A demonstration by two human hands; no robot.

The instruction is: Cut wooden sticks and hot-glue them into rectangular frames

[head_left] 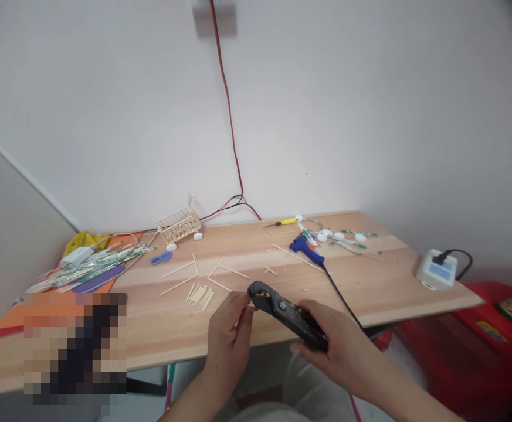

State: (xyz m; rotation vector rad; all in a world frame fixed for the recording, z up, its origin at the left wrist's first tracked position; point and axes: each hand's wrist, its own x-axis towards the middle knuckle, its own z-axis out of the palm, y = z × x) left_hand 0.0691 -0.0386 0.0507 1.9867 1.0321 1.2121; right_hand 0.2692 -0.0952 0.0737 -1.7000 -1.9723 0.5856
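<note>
My right hand [337,340] is wrapped round the handles of black pliers [284,310], whose jaws point left over the near edge of the wooden table [370,293]. My left hand [229,334] pinches a thin wooden stick [250,304] and holds it at the plier jaws. Just beyond the hands lies a small pile of cut sticks [200,294], with longer loose sticks [227,269] scattered around it.
A blue glue gun [306,248] with a black cord lies mid-table. A small stick-built crib [179,224] stands at the back. Left: wrapped sticks on orange and purple sheets [88,266]. Right: bottle caps [339,236], a yellow screwdriver [284,222], a white power strip [436,271], a red box [471,346].
</note>
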